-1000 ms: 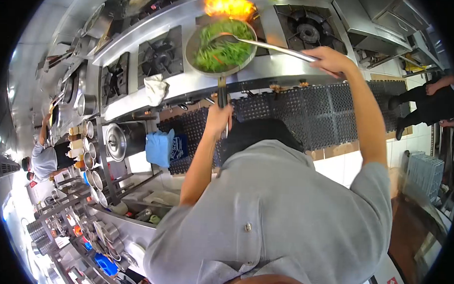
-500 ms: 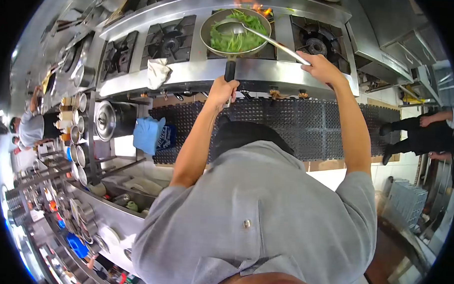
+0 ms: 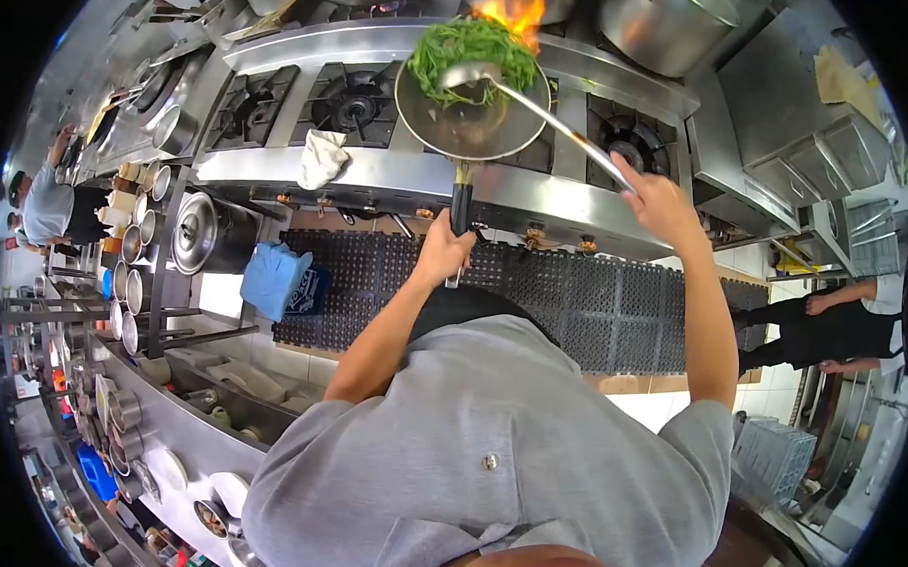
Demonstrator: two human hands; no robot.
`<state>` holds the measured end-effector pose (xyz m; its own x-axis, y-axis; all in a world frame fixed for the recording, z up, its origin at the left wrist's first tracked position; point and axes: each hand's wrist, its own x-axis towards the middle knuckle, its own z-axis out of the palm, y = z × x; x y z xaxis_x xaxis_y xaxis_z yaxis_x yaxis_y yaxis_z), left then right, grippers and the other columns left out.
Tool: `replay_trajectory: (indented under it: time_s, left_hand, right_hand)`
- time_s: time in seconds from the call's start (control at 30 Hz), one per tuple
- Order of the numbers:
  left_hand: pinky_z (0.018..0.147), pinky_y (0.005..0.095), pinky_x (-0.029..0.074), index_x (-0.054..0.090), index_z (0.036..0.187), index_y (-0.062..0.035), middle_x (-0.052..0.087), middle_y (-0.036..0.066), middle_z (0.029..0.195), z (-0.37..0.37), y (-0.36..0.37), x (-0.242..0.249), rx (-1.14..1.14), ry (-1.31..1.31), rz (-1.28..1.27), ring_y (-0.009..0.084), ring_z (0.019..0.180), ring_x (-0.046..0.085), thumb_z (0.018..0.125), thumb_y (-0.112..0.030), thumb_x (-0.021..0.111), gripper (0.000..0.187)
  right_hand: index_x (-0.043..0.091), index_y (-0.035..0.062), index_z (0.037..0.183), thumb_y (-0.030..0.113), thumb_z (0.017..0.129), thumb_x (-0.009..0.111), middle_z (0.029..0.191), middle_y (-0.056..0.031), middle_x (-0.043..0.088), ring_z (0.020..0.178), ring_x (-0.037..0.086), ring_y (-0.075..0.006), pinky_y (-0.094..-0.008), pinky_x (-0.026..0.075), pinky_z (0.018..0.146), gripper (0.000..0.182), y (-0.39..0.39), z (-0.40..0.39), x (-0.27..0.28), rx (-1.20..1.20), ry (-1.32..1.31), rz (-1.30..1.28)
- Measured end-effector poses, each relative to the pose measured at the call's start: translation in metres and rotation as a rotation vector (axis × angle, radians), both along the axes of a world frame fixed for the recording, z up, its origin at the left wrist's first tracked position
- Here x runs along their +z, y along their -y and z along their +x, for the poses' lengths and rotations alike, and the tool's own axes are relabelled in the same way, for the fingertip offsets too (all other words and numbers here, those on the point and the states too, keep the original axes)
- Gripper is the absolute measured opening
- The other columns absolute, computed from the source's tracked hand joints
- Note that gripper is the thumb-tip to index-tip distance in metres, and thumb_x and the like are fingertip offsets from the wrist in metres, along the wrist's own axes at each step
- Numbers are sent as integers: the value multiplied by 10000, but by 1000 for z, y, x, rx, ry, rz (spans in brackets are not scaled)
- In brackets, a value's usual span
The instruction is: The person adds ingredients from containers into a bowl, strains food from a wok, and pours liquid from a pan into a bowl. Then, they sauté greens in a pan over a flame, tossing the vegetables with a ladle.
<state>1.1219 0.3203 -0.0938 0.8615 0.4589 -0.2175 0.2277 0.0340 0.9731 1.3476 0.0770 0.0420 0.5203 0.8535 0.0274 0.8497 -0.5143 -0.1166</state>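
My left hand [image 3: 445, 249] is wrapped round the black handle of a frying pan [image 3: 464, 134] over the stove. Leafy greens [image 3: 447, 48] are bunched at the pan's far side, some of them risen above its rim. The near part of the pan's inside shows bare metal. In my right hand [image 3: 665, 209] is the long handle of a metal ladle [image 3: 569, 133]. Its bowl lies against the greens, and the handle slants down to the right. Orange flames [image 3: 518, 16] flare up just behind the greens.
Burners [image 3: 355, 108] flank the pan on the stove. A white cloth [image 3: 323, 159] lies on the stove's front ledge. Large pots [image 3: 668, 31] stand behind. To the right is a person in a black apron [image 3: 832, 327]. A lidded pot [image 3: 201, 233] sits at left above a blue cloth [image 3: 274, 277].
The greens, earlier spread across the pan, have shifted to its far side and upward. The flames have grown larger. Both hands keep their holds.
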Motion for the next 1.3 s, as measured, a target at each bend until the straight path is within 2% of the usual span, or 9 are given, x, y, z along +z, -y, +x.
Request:
replay_trajectory:
  time_s: [0.2,0.37,0.57,0.67,0.73,0.87,1.0,1.13,1.3]
  left_hand:
    - [399,320,423,542,853,49,541,74,542,32,-31,53,-74,-112,-51,160,434,537,788,-102,569,167]
    - [372,302,421,402,1163,47,517,62,564,15,5,5,-49,42,-96,150,425,524,804,-51,567,407]
    - [360,297,391,454,947,31,510,57,534,41,-14,-15,-112,-35,-227,148,387,491,815,-63,606,222]
    - [373,299,401,451,945,26,497,49,544,60,1,-59,14,-73,-185,142,399,493,826,-50,588,197]
    - [356,298,390,452,929,12,495,49,550,45,16,-63,35,-46,-210,138,384,483,822,-35,574,169]
    - [318,289,360,472,856,-10,478,42,528,-1,26,-7,-15,-168,-243,138,351,463,827,-39,543,83]
    - [347,298,385,476,846,-19,499,46,539,54,8,-81,23,-77,-49,149,371,463,861,-87,548,100]
    - [330,297,368,479,867,9,482,40,519,-16,13,-14,-46,-245,-106,132,355,457,840,-65,519,89]
    - [347,295,361,483,832,-5,468,41,493,45,7,-46,-69,-94,-10,149,349,463,851,-85,517,89]
  right_hand:
    - [439,202,1386,194,899,568,741,-231,592,745,605,-366,-439,470,706,503,15,-7,26,-94,-452,-125]
    - [373,220,1424,161,893,556,907,-200,620,759,604,-387,-464,481,694,564,5,-24,-7,-90,-31,-14]
    - [398,180,1403,141,879,578,924,-243,635,807,621,-414,-475,483,694,555,61,-71,-33,-102,-350,242]
    - [435,173,1385,119,875,582,881,-258,635,826,601,-461,-484,477,731,533,12,-87,-91,-371,-354,248]
    - [452,159,1372,105,864,582,886,-253,639,833,605,-456,-489,480,745,527,9,-84,-137,-290,-424,244]
    - [472,121,1349,128,859,583,893,-291,630,818,603,-460,-497,482,743,502,69,-63,-110,-165,-497,317]
    - [459,115,1361,203,894,560,858,-284,624,822,610,-439,-475,480,731,486,5,-54,-136,-229,-373,234]
    - [412,115,1392,254,919,547,823,-285,620,761,610,-440,-444,482,712,511,67,-28,-112,-101,-554,269]
    - [516,124,1323,137,867,613,1018,-243,643,926,629,-411,-416,488,813,466,-3,-33,-101,-326,-612,25]
